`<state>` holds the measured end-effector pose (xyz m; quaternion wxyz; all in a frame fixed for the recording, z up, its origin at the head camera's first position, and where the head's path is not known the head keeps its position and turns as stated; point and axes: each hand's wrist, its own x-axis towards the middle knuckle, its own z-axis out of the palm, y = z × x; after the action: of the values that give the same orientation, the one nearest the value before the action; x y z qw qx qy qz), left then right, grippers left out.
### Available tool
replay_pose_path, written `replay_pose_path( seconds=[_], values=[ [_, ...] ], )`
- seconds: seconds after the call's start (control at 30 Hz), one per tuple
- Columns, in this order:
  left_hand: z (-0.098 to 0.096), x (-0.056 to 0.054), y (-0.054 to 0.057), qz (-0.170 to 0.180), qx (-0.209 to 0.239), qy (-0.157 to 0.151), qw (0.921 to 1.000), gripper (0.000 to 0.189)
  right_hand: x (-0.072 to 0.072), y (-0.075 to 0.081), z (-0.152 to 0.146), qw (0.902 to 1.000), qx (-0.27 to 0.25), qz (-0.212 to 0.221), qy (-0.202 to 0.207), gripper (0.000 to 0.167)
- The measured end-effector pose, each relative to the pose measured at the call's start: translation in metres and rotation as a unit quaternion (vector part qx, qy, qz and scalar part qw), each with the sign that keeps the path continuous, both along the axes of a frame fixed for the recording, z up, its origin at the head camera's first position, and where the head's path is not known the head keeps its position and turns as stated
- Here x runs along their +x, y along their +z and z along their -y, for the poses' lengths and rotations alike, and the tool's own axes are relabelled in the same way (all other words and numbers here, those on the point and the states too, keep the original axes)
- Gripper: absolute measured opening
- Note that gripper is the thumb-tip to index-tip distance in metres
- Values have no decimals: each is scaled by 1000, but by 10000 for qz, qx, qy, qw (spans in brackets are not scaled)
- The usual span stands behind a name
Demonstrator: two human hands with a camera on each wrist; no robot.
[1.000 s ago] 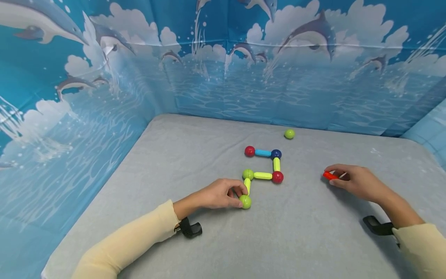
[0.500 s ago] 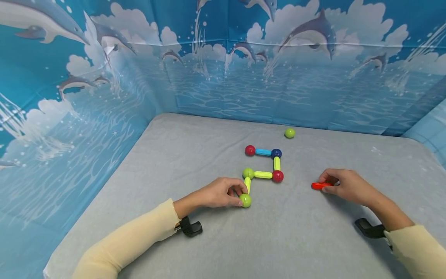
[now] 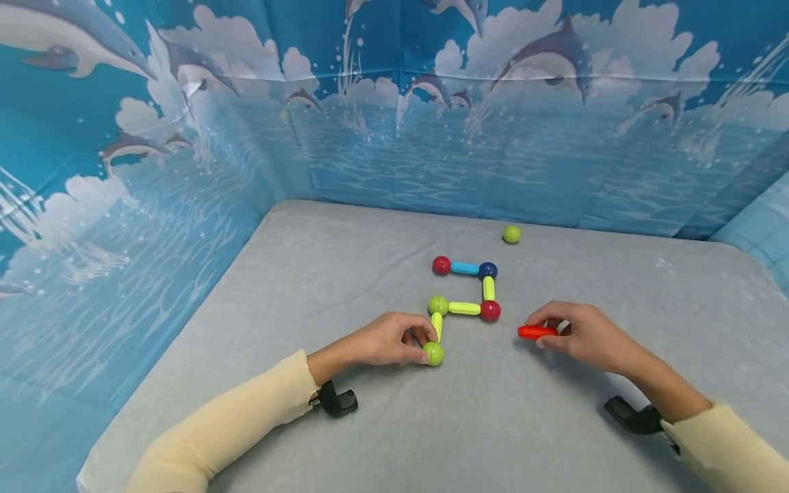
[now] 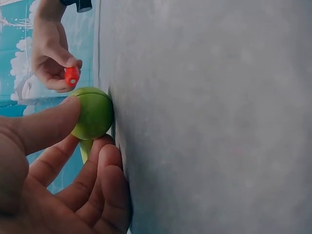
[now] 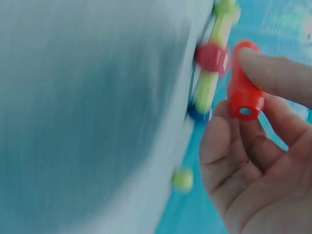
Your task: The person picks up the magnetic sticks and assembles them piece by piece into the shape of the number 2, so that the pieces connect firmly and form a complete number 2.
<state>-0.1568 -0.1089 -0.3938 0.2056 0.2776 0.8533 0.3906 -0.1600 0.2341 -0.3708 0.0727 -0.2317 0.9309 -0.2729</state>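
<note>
My left hand (image 3: 391, 340) pinches the green ball (image 3: 433, 354) at the near end of a ball-and-stick chain, thumb on its side; in the left wrist view the fingers curl beneath the ball (image 4: 93, 114). From it a yellow-green stick (image 3: 437, 322) leads to a second green ball (image 3: 438, 306). Another yellow-green stick (image 3: 464, 308) joins that to a red ball (image 3: 490, 310). Right of the chain, my right hand (image 3: 582, 335) holds a red magnetic stick (image 3: 535, 332) between thumb and fingers, apart from the chain. One end of the red stick (image 5: 246, 92) shows a silvery round spot.
Beyond the red ball the chain runs by a yellow-green stick (image 3: 489, 288), a dark blue ball (image 3: 487, 271) and a light blue stick (image 3: 464, 268) to another red ball (image 3: 441, 265). A loose green ball (image 3: 511, 234) lies near the grey table's (image 3: 345, 233) back edge.
My right hand has moved left with the red stick, towards the chain, and the stick now points left. The left hand and the chain stay where they were.
</note>
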Motion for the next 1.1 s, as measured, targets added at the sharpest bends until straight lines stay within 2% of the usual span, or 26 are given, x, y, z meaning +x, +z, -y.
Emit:
replay_pose_path(
  seconds=[0.17,0.33,0.57,0.83,1.1],
  values=[
    [1,2,0,-79,-10,62,9999,23,14,0,31,9988,-356,218,269,24],
    [0,4,2,-210,-57,124,9997,22,20,-1,50,9963,-481,244,667,25],
    [-3,7,3,-249,-114,243,9993,21,18,-9,62,9940,-492,378,904,23],
    [-7,12,3,-404,-222,412,9981,20,14,-12,72,9936,-480,336,969,22],
    [-11,13,4,-570,-213,485,9970,19,9,-16,79,9910,-659,503,1048,21]
  ],
)
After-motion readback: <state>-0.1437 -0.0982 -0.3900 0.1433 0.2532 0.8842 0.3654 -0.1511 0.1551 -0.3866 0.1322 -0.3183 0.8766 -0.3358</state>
